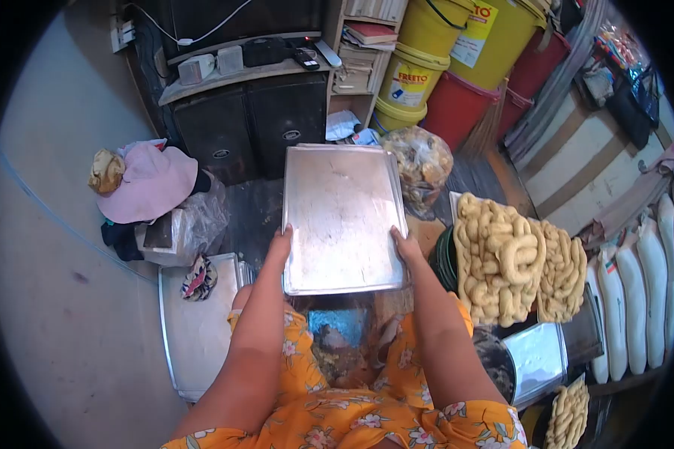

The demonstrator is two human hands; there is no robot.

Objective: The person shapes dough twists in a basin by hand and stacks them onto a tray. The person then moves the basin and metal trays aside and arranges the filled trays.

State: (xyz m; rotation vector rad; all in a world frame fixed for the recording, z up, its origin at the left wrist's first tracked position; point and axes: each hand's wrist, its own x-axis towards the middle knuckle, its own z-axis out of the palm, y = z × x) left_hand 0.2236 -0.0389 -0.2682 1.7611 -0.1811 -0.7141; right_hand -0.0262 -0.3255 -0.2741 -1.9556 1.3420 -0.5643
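Observation:
Between my two hands is a flat metal baking tray (344,217), bare on top and held level in front of me; edges at its rim suggest more than one tray stacked. My left hand (279,243) grips its left edge, thumb on the rim and fingers hidden beneath. On the opposite edge my right hand (407,245) holds on the same way. To the right of that hand, braided pieces of raw dough (502,262) are heaped high, with a second dough pile (563,273) beside them.
More metal trays (198,329) lie at left, with a patterned cloth (200,278) on them. A pink hat (150,179) tops a bundle behind. Yellow buckets (408,82) and a red bucket (457,112) stand at the back. White sacks (633,299) line the right. A filled plastic bag (421,166) sits behind the tray.

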